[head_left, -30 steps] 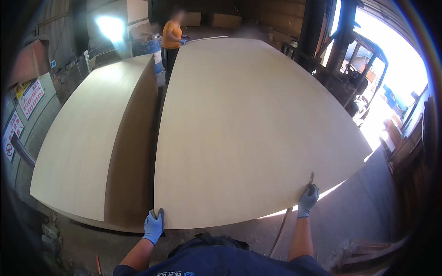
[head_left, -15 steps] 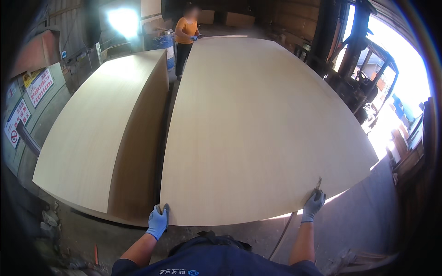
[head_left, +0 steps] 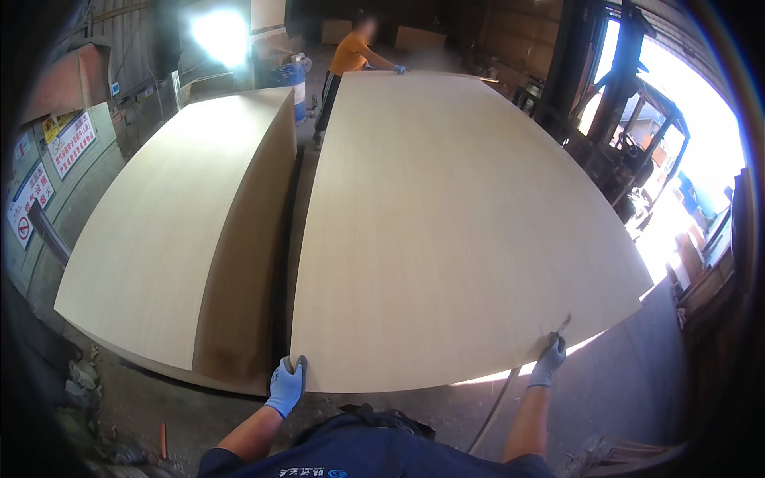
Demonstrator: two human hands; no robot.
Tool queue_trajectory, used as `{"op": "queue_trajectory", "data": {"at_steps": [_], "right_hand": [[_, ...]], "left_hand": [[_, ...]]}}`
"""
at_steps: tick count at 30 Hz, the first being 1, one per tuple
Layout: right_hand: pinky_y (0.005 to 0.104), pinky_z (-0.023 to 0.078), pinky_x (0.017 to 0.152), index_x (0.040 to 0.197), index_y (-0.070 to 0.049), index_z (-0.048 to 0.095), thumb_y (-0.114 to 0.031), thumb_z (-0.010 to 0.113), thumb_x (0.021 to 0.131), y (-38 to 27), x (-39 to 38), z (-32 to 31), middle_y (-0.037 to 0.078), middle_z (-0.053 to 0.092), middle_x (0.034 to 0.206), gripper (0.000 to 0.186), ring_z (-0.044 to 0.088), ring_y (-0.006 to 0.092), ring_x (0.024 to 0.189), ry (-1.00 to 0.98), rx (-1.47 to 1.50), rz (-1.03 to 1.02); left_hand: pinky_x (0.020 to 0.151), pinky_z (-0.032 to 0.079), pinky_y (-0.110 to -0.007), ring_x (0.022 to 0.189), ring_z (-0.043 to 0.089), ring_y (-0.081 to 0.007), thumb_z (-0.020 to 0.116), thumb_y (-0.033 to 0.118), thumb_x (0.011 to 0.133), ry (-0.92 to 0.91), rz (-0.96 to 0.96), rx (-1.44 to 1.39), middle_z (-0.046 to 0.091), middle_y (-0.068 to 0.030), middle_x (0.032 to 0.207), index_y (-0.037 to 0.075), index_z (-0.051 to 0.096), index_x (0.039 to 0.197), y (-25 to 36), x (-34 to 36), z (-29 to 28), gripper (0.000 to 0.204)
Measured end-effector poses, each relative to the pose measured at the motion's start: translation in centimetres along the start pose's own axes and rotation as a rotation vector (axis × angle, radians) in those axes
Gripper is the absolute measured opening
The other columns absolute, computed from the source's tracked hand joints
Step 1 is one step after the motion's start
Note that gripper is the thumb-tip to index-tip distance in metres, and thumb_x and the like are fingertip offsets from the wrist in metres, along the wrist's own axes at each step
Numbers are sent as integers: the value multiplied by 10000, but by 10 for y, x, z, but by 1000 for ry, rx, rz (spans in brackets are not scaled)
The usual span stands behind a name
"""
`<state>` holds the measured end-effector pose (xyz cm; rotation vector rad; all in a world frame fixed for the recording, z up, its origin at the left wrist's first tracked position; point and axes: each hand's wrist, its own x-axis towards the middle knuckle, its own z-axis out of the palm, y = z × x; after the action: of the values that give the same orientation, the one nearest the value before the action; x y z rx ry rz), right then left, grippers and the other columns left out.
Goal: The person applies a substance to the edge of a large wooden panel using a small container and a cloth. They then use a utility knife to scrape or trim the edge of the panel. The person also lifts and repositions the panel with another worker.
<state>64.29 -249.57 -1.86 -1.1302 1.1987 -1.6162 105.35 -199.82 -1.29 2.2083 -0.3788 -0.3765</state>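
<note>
A large pale wood panel [head_left: 470, 231] stretches away in front of me. My left hand [head_left: 286, 385], in a light blue and grey glove, grips its near left corner, thumb on the edge. At the front edge toward the right, my gloved right hand [head_left: 549, 362] is closed around a narrow tool [head_left: 564, 324], whose slim end points away over the panel; its exact kind is too small to tell. Just left of that hand, a thin dark strip [head_left: 496, 405] slants down from the panel's edge toward my body.
Left of a narrow gap stands a stack of panels [head_left: 151, 223] with a brown side. A person in an orange top [head_left: 348, 54] reaches along the far edge beside a blue drum [head_left: 290, 80]. A forklift [head_left: 629, 143] stands at right; a red stick [head_left: 163, 440] lies on the floor.
The panel's near left corner and my left hand have shifted right. My right hand moved slightly right and nearer. The far person has leaned over and reached right along the far edge.
</note>
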Motion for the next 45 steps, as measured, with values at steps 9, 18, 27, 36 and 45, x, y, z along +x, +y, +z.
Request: {"op": "queue_trajectory", "data": {"at_steps": [9,18,27,36,45], "right_hand": [[297,460,715,942,-19,671,-135,565,946,-6,-3,19,16,626,849,158,558,151,767,114,-131,-36],[326,468,695,933,-14,648,-181,519,944,0,0,18,65,645,834,211,576,191,731,158,-394,-146],[359,471,722,980,-28,649,-202,523,941,-4,5,17,76,642,842,218,590,214,765,166,-422,-137],[353,488,734,925,-13,673,-202,536,946,-4,33,5,72,667,828,233,615,208,763,165,-424,-154],[309,499,753,926,-32,671,-198,641,909,-32,-66,-26,41,667,869,169,620,153,810,-94,13,151]], "left_hand": [[752,518,-449,884,659,-399,570,375,961,-7,106,-31,677,-238,937,-27,576,1079,-13,5,7,420],[802,514,-453,941,656,-399,582,396,954,-103,20,-123,677,-237,1002,5,582,1135,-15,3,8,431],[783,519,-457,921,662,-398,615,342,925,-133,-21,-134,676,-239,982,4,563,1150,-31,3,18,410],[880,487,-294,1019,595,-136,633,303,973,-509,-384,-947,649,-42,1106,13,589,1199,-31,-3,14,370],[978,498,-416,1132,620,-252,614,299,961,-692,-619,-876,628,-143,1252,-70,510,1314,-62,-1,-95,522]]}}
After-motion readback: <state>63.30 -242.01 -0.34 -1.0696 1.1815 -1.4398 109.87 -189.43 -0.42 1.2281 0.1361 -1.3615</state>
